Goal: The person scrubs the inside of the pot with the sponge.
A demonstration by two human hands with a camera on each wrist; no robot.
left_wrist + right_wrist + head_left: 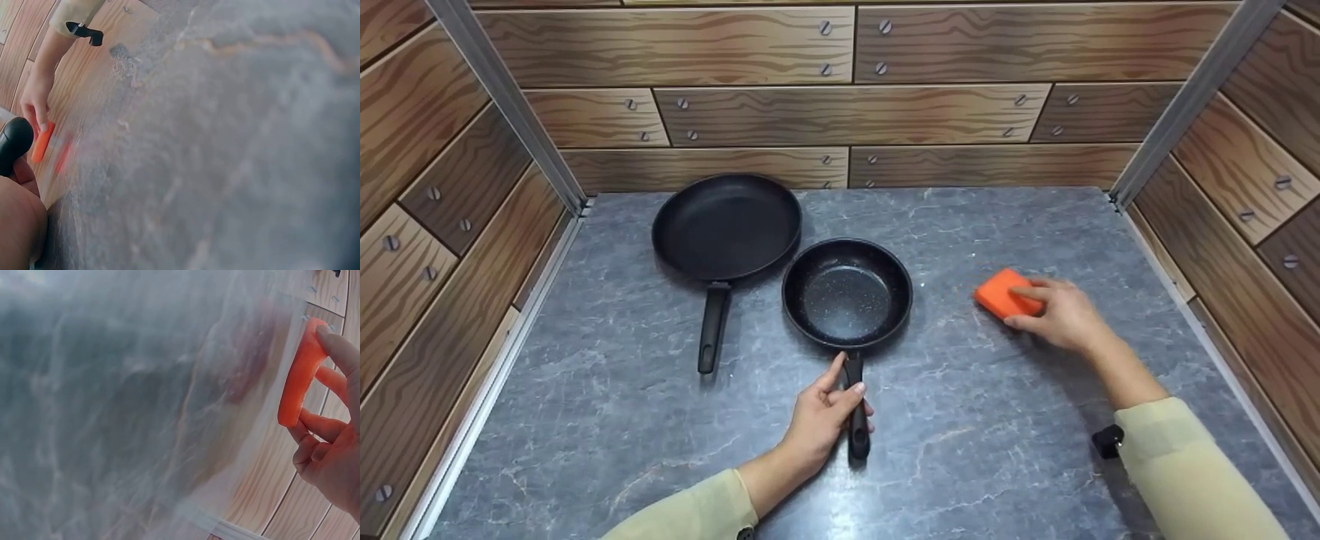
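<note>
My left hand (817,416) grips the black handle of a small speckled frying pan (846,300), thumb over the top and fingers below. The pan's open side faces up, its handle toward me. In the left wrist view the rounded handle end (16,140) shows above the hand. To the right, my right hand (1061,311) pinches an orange sponge (1003,292) between thumb and fingers. The right wrist view shows the sponge (304,374) edge-on, held above the grey surface, with a reddish reflection beneath it in that surface.
A larger black frying pan (727,229) sits at the back left, close beside the small pan, its handle pointing toward me. The grey marbled tabletop (997,450) is bounded by wood-patterned walls (840,116) at the back and both sides, with metal corner posts (1200,97).
</note>
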